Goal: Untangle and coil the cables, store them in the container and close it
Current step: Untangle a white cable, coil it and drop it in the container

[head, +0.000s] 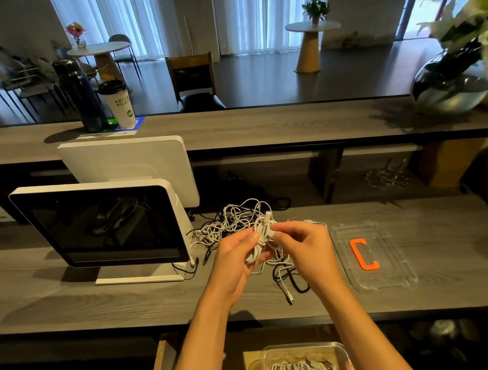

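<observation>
Both hands hold one white cable bundle (262, 238) above the desk: the left hand (239, 255) curls around it from below, and the right hand (301, 244) pinches its top end. The container (304, 369) lies below them, toward the person, and is cut off by the frame. Its lid (373, 256) lies nearer the right hand. The tangle (235, 220) waits behind.

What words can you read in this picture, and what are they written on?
"ANYTIM" over "NICETIM", cut off at the cup's edge: on the white paper cup with a black lid.
Round green logo under those words on the cup: too small to read.
Blue and white printed cards under the cup and the dark flask: print too small to read.
Nothing else bears readable text.
</observation>
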`<state>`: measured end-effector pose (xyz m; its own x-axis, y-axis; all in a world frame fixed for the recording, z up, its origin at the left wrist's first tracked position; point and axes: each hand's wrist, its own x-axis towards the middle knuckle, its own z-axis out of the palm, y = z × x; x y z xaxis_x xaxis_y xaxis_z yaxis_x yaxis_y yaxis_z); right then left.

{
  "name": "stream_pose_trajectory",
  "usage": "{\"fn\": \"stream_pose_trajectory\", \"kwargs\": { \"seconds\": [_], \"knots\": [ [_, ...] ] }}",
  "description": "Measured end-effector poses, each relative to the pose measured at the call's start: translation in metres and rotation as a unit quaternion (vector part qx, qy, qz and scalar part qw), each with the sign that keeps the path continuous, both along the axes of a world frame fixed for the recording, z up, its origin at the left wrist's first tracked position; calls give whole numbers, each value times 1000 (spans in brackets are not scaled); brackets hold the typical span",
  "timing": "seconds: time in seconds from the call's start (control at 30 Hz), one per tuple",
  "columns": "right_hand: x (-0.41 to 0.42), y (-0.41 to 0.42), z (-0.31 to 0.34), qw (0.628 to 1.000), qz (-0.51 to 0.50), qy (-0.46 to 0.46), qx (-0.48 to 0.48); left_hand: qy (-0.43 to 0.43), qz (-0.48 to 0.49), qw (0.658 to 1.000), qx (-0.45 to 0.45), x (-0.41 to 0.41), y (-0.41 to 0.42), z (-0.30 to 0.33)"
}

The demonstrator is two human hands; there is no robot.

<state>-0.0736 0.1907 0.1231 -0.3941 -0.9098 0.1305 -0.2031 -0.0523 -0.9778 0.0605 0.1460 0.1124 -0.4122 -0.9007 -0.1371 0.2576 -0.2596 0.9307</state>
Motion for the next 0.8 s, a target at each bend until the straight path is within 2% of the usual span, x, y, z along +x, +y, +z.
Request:
{"fn": "stream_pose_trajectory", "kwargs": {
  "seconds": [0.07, 0.17, 0.3, 0.5, 0.67, 0.8],
  "knots": [
    [-3, 0, 0, 999, 5, -35, 0, 12, 0, 1000, 21, 0, -2, 0],
    [-3, 1, 0, 1000, 3, -19, 1, 18, 0, 999, 31, -1, -3, -1],
    [-1, 0, 1, 996, -19, 90, 0, -26, -4, 999, -36, 0, -1, -3],
    [8, -2, 8, 990, -44, 135, -24, -77, 21, 986, -149, -3, 0, -1],
    [2, -4, 8, 991, 18, 133, 3, -20, 35, 996, -81, -1, 2, -3],
    [1, -3, 7, 991, 14, 132, 0, -19, 25, 996, -83, -3, 1, -4]
  ]
}}
